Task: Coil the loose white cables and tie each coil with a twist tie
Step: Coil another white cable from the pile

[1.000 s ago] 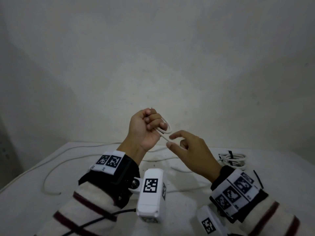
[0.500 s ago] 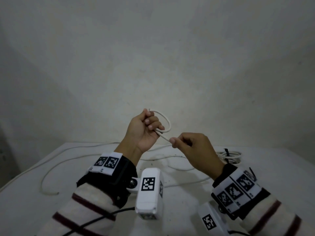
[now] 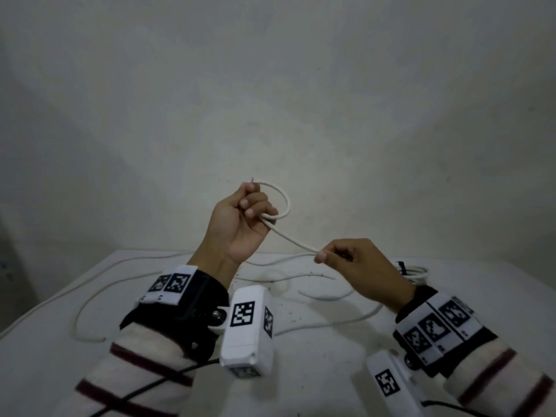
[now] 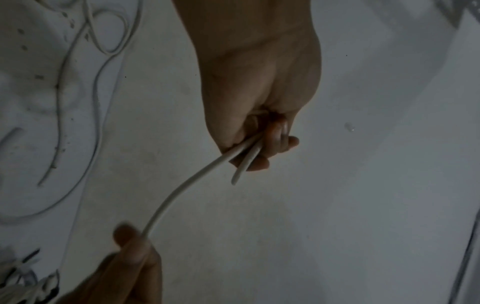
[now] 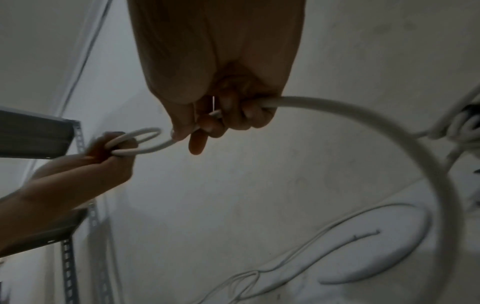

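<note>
My left hand (image 3: 245,216) (image 4: 262,144) is raised above the table and grips a small loop of white cable (image 3: 284,200) in its curled fingers. From the loop the cable (image 3: 296,240) (image 4: 182,191) runs down and right to my right hand (image 3: 337,255) (image 5: 207,123), which pinches it between thumb and fingers. Past that hand the cable (image 5: 376,131) sweeps in a wide arc down to the table. A coil of white cable tied with a black twist tie (image 3: 413,272) lies on the table behind my right hand.
Loose white cable (image 3: 99,281) trails over the white table (image 3: 45,356), curving along its left side and middle. A plain wall rises behind the table. In the right wrist view a metal shelf frame (image 5: 67,257) stands at the left.
My right hand closed its thumb and fingers on the cable and drew away to the right and down. The loop at my left hand grew larger and a longer stretch of cable spans the hands.
</note>
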